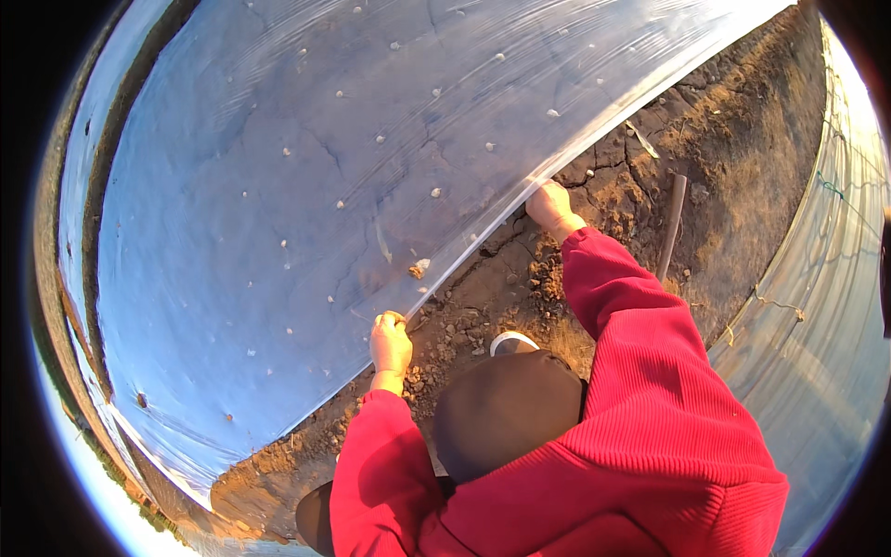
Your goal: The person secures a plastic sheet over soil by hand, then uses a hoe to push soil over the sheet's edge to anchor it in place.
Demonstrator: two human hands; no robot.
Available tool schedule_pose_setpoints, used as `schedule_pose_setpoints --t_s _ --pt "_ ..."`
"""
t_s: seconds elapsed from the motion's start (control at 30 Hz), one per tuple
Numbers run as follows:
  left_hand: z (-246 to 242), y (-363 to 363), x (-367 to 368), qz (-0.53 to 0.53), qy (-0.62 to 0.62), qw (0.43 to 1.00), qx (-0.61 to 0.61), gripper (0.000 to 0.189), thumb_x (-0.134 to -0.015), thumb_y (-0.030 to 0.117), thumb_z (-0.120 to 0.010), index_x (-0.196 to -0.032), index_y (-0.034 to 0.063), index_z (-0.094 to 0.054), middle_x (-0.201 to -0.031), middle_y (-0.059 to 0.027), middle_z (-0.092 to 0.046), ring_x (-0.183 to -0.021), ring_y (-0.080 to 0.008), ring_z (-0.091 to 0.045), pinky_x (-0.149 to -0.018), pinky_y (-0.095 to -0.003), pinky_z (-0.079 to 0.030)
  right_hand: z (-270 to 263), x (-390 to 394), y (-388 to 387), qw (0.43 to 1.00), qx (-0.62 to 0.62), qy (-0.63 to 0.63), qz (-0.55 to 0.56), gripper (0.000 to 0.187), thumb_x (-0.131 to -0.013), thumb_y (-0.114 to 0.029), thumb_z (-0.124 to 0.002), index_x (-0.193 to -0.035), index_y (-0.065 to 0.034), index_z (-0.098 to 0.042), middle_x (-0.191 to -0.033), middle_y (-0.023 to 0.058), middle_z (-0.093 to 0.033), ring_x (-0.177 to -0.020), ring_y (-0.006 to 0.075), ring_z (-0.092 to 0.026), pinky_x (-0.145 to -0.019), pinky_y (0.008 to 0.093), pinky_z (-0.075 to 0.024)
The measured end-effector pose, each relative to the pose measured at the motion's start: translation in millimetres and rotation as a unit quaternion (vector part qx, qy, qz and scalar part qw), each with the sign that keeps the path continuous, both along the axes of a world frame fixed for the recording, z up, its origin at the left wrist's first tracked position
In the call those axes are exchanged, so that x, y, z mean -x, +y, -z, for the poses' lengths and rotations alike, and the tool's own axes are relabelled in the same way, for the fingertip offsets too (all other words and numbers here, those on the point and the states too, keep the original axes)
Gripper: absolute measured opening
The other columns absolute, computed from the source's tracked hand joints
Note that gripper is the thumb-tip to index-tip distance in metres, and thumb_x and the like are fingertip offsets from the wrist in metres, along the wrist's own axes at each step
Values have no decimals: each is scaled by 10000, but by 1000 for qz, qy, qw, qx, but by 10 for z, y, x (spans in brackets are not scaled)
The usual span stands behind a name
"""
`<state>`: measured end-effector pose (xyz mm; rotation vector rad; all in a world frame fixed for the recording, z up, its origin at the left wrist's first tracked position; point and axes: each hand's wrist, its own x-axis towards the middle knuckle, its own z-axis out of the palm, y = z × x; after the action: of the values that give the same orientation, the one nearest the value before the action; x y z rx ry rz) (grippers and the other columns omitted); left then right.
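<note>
A clear plastic film (327, 139) is spread over a soil bed, and small whitish pieces, perhaps garlic cloves, show through it in rows. My left hand (391, 351) grips the film's near edge, its fingers closed on the plastic. Further along the same edge, up and to the right, my right hand (551, 207) also holds the film, with its fingertips partly hidden by the plastic. Between the hands the edge is drawn straight, next to cracked bare soil (487, 278).
A wooden stick or tool handle (672, 226) lies on the soil to the right. Beyond it stands a plastic-covered structure (814, 334) with cords. A shoe tip (513, 342) and my bent knee (511, 411) are below my hands. Soil clods (435, 348) line the film's edge.
</note>
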<state>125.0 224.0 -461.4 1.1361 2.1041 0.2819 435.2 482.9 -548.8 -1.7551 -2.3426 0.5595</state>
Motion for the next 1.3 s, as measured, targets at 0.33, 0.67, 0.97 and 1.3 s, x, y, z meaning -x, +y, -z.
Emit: schedule_pose_setpoints --t_s 0.33,0.67,0.97,1.3 --pt "-11 -57 20 6 4 1000 -13 46 -826 71 -596 -867 51 -598 -893 -148 -612 -875 -354 -599 -768 -419 -478 -349 -1002 378 990 -50 -131 23 292 -746 -52 -582 -1026 -85 -657 -986 112 -619 -1003 295 -585 -794 401 -520" --pt "-40 -58 12 2 -2 1000 -18 42 -830 71 -595 -867 49 -597 -902 -149 -617 -876 -349 -604 -764 -417 -480 -141 -1100 510 977 -95 -185 -51 261 -733 -61 -580 -977 -30 -666 -1014 141 -645 -1016 309 -594 -821 388 -524" --pt "-59 -42 72 -8 -4 1000 -26 45 -829 73 -603 -867 48 -602 -896 -152 -616 -861 -353 -606 -758 -417 -483 -226 -931 597 995 -87 -42 2 161 -864 -76 -493 -1019 -33 -503 -917 206 -601 -858 394 -613 -727 460 -507" --pt "-106 -44 72 3 0 999 -33 40 -829 64 -602 -859 38 -605 -896 -152 -620 -856 -351 -610 -763 -411 -484 -239 -781 632 1000 14 -15 -1 310 -783 -43 -611 -1089 -39 -560 -1015 195 -579 -979 382 -579 -843 436 -491"
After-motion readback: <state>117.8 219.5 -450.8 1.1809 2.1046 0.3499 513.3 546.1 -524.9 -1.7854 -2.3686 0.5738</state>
